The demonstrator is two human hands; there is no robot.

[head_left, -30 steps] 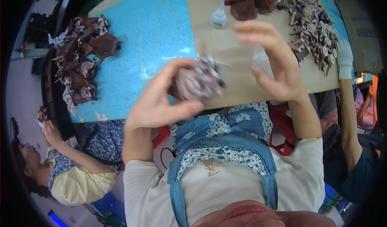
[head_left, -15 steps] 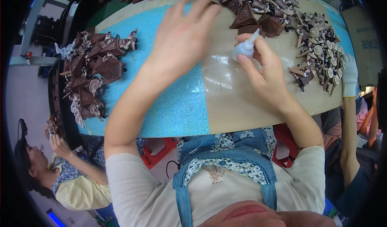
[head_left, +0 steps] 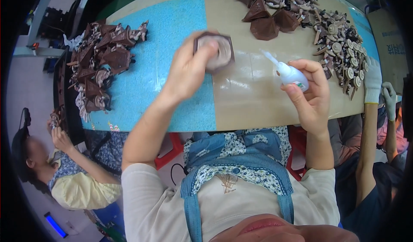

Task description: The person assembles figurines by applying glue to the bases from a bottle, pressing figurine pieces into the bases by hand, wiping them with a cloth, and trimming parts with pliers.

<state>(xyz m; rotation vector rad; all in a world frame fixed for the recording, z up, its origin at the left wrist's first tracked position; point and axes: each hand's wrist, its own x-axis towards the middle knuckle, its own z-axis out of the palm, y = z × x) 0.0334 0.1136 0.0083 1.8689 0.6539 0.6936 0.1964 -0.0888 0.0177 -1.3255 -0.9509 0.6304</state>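
Note:
Over the middle of the table, my left hand (head_left: 185, 72) grips a dark brown angular piece (head_left: 229, 53) whose pale, round underside faces up; the hand is slightly blurred. To its right, my right hand (head_left: 313, 93) is closed around a small white squeeze bottle (head_left: 292, 75). The bottle tilts, its thin nozzle pointing up and left toward the brown piece without touching it. Similar brown angular pieces (head_left: 263, 25) lie in a heap at the far side.
Assembled brown pieces with small figures (head_left: 116, 61) crowd the table's left. Small figures with round, pale disc-like parts (head_left: 350, 53) pile up at the right, beside a co-worker's gloved hand (head_left: 372, 81). Another person (head_left: 81, 169) works at the left with a piece in hand.
My left hand has come back from the far heap with a brown piece, now turned underside up. My right hand has moved right and nearer with the bottle, tipping its nozzle leftward.

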